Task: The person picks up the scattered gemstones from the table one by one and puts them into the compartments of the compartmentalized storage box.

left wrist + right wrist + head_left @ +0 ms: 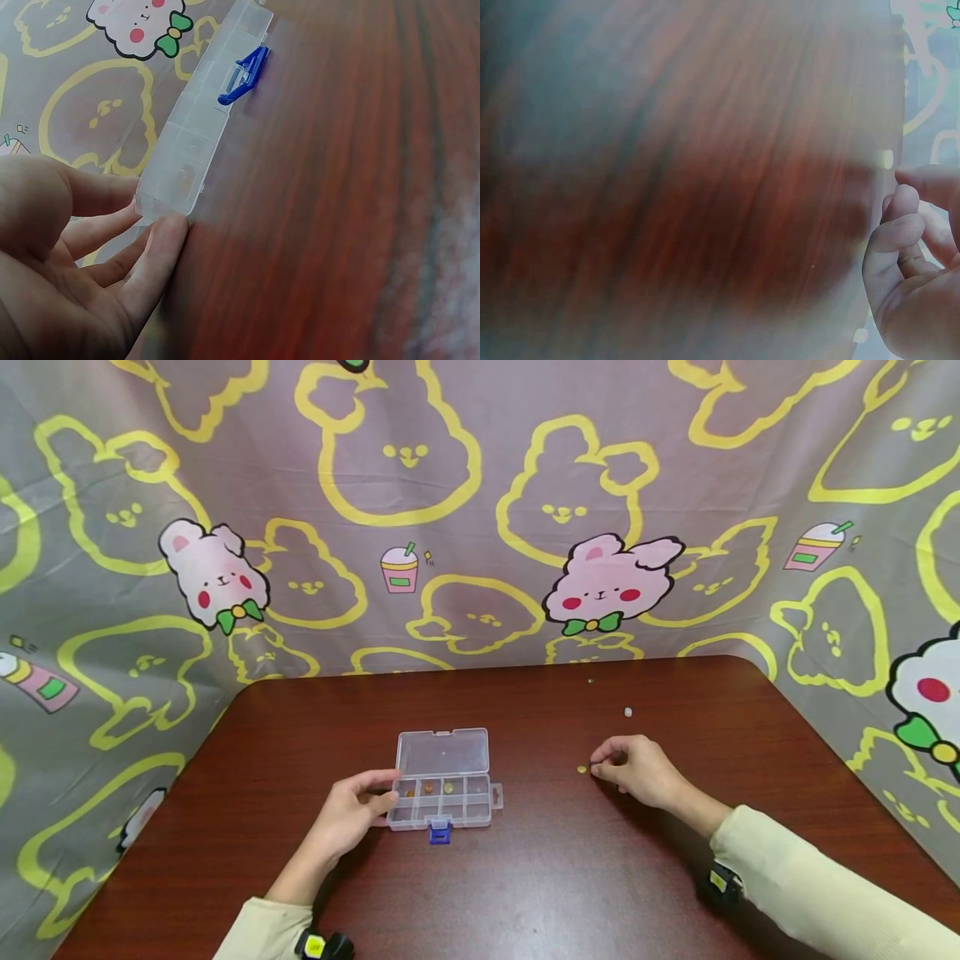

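Note:
A clear plastic compartment box [477, 810] stands on the table, its lid [442, 753] tipped back and its blue latch [440, 834] at the front. My left hand [352, 814] grips the box's left end between thumb and fingers; the left wrist view shows the thumb [161, 247] at the corner. Several small brownish and yellowish pieces [448, 788] lie in the back-row compartments. My right hand [637, 770] is low over the table, bent fingertips right beside a small yellow disc [582, 769]. I cannot tell whether its fingertips hold anything.
Behind the right hand a small white piece [628, 712] lies on the dark wooden table [315, 718]. A tiny greenish piece [590, 681] is near the far edge. A hanging tab [497, 796] sticks out from the box's right end. A patterned cloth [465, 460] surrounds the table.

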`<state>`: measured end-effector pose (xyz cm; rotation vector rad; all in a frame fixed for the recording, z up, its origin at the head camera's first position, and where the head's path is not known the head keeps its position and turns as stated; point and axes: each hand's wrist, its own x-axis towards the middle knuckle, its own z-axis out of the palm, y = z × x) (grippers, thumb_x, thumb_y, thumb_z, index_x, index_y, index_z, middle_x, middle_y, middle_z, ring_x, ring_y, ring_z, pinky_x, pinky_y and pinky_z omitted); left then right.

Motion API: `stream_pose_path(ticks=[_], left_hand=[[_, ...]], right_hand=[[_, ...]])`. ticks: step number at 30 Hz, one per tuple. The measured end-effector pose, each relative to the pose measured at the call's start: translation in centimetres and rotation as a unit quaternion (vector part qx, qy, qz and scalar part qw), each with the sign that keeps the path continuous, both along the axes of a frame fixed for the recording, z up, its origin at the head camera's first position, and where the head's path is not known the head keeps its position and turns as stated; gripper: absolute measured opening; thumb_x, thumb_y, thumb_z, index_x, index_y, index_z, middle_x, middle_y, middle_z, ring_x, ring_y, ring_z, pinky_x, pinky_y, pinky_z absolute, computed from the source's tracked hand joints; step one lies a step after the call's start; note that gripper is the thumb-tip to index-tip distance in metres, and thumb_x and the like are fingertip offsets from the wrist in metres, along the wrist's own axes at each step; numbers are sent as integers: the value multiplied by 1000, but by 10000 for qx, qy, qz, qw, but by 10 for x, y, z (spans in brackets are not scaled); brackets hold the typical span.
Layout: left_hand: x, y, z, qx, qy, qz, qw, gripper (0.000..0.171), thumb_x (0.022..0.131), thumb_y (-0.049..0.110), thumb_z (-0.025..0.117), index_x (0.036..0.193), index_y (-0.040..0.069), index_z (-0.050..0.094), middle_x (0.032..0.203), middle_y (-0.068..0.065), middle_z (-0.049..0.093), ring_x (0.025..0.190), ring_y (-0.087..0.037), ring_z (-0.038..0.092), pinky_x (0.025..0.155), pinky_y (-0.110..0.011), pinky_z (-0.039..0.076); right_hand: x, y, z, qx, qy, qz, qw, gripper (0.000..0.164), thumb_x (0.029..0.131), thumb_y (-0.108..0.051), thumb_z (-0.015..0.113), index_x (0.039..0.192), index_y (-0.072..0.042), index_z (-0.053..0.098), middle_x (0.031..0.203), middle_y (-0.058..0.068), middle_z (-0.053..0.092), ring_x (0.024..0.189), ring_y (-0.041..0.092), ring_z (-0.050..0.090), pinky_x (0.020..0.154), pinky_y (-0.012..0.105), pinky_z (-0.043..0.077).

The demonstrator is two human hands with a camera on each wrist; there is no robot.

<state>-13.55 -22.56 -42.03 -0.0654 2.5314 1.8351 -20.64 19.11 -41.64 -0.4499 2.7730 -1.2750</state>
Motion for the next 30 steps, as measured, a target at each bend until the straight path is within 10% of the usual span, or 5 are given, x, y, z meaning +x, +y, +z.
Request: stream_pose_path(ticks=[30], left_hand=[[1, 2, 1, -115, -25, 67, 9999, 31, 94, -6, 63, 125, -4, 65, 116, -22, 64, 90, -26, 68, 70, -36, 60]], right_hand=[[12, -16, 4, -530, -189, 207, 9982, 6, 87, -2, 73, 92, -3, 71, 75, 7, 68, 52, 17, 56, 48, 29, 50]])
